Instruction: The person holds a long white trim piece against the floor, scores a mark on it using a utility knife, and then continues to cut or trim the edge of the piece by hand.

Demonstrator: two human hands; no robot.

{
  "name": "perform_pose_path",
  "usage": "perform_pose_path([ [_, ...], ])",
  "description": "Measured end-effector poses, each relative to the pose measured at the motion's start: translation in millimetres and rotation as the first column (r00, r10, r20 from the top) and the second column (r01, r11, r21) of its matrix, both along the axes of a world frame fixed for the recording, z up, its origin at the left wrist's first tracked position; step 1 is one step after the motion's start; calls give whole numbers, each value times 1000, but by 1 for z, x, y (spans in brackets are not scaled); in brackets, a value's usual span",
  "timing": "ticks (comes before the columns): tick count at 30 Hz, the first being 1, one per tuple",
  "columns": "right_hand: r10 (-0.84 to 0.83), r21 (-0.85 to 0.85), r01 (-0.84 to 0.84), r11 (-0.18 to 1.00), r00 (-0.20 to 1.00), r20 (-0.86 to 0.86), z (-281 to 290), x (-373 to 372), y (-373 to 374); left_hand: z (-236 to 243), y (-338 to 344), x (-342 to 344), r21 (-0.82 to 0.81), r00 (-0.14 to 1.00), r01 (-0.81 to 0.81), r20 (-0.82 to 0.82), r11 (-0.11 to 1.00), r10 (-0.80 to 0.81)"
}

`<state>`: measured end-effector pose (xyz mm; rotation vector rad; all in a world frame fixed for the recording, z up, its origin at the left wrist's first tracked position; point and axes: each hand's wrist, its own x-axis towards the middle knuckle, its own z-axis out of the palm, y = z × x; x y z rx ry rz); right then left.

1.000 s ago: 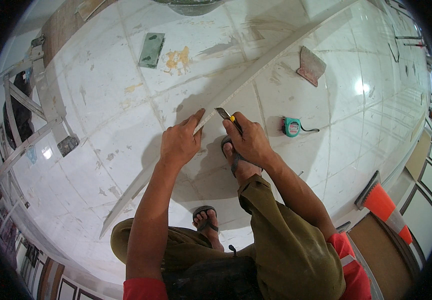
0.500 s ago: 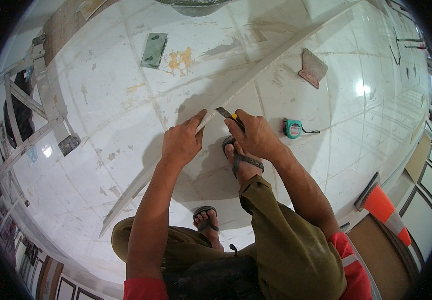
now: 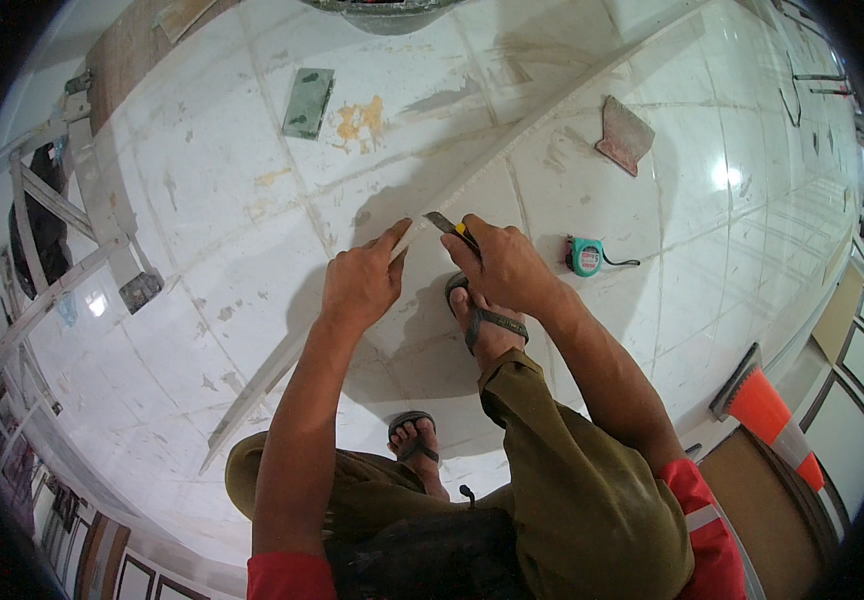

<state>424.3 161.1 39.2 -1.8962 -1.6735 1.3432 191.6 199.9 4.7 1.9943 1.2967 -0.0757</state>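
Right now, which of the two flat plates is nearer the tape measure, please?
The reddish plate, on the same side of the pale strip as the tape measure; the green plate lies on the other side.

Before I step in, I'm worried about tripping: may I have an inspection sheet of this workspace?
Surface: glossy white tile floor, with grey smears and an orange-yellow patch.
Job's things: long pale strip running diagonally; utility knife, tip at the strip's edge, contact uncertain.
Clutter: teal tape measure, green rectangular piece, reddish-grey flat piece.
Grip: left hand pinches the strip; right hand holds the knife.
Cables: thin dark shapes at upper right, cannot tell whether cables.
Surroundings: metal frame at left, orange cone at right.
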Motion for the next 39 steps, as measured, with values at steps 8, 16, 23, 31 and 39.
perform_pose_path([
  [8, -25, -153, 6, 988, 992, -124, 7, 3, -4, 5, 7, 0, -60, 998, 21, -57, 998, -25],
  [16, -63, -123, 44, 991, 986, -156, 2, -4, -7, 6, 5, 1, -61, 998, 12, -60, 998, -15],
  [23, -13, -62, 6, 998, 993, -116, 2, 4, 0, 7, 2, 4, -11, 1000, 0, 7, 1000, 1],
  [31, -26, -107, 13, 994, 992, -119, 7, -3, 1, 7, 3, 0, -28, 1000, 11, 5, 1000, -11],
  [39, 58, -78, -66, 995, 994, -97, 6, 4, 7, 8, 2, 2, -9, 1000, 15, -8, 1000, -15],
])
